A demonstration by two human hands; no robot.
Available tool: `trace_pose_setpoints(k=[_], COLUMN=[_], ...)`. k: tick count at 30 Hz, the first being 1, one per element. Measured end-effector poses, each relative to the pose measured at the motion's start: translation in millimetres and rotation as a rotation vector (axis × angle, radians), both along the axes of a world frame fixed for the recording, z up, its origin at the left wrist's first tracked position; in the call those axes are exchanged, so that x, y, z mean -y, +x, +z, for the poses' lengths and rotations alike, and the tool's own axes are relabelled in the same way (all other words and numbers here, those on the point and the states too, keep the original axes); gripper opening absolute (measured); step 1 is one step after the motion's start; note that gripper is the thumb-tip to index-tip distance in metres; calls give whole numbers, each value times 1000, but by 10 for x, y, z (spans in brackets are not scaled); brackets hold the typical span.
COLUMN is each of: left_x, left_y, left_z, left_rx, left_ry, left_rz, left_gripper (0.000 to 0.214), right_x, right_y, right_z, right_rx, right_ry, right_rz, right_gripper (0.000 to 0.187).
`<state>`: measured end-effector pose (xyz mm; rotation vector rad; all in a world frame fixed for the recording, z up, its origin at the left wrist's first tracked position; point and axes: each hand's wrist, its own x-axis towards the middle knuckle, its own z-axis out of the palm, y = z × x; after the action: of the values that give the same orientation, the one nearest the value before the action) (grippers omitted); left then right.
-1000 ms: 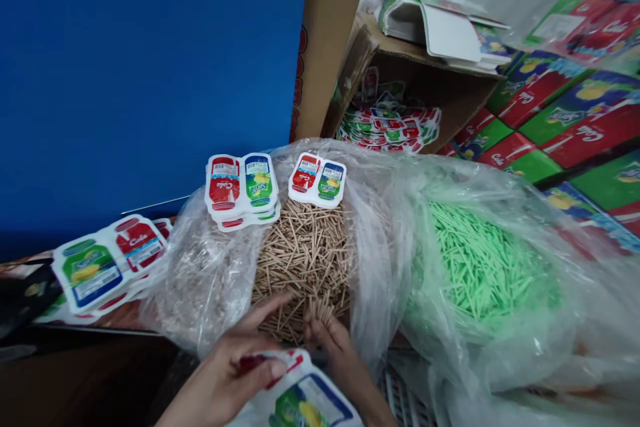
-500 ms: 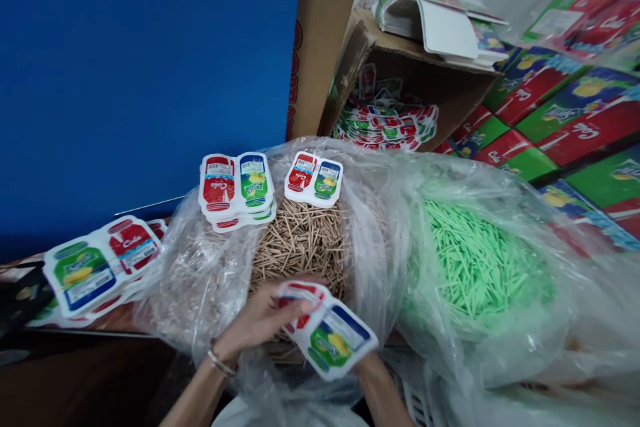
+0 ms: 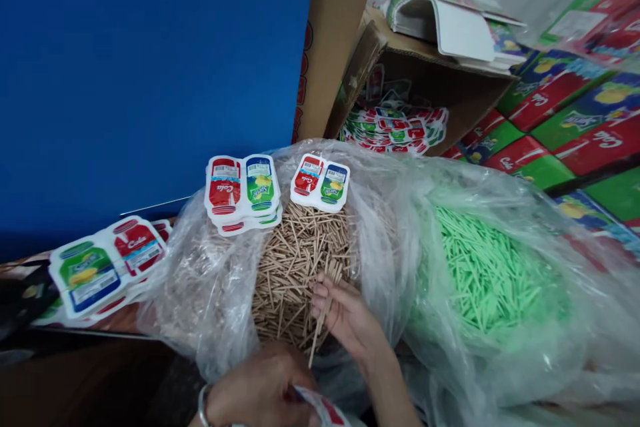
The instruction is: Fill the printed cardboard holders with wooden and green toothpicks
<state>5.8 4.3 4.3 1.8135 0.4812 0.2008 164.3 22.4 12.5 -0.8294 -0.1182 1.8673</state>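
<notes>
At the bottom edge my left hand (image 3: 263,387), with a metal bracelet on its wrist, is closed on a printed jar-shaped card (image 3: 325,408), mostly out of view. My right hand (image 3: 347,320) reaches over a clear bag of brown sticks (image 3: 287,260), fingers pinched round a few brown sticks (image 3: 320,330). On the bag's far side lie a single twin-jar card (image 3: 320,182), red Cola beside green-blue Sprite, and to its left a small stack of the same cards (image 3: 243,190). More twin-jar cards (image 3: 107,267) rest at the far left.
Green sticks (image 3: 495,273) fill a clear plastic bag on the right. Behind, an open cardboard box (image 3: 345,90) holds many loose cards, with printed sheets (image 3: 460,27) on top. Printed cartons (image 3: 590,113) are stacked at right; a blue panel (image 3: 150,73) stands at left.
My left hand has drawn down toward the bottom edge, keeping the card. My right hand has come up from behind the card into the brown sticks and now holds some.
</notes>
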Motion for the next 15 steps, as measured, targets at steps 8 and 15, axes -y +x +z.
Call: trace_pose_setpoints(k=[8, 15], left_x=[-73, -98], left_y=[22, 25], left_z=[24, -70], left_rx=[-59, -43], left_ry=[109, -55], left_rz=[42, 144], left_gripper=[26, 36], right_x=[29, 159], right_y=[-56, -234], right_z=[11, -113], right_rx=[155, 146], right_ry=[32, 145], right_rz=[-67, -59], right_gripper=[25, 31])
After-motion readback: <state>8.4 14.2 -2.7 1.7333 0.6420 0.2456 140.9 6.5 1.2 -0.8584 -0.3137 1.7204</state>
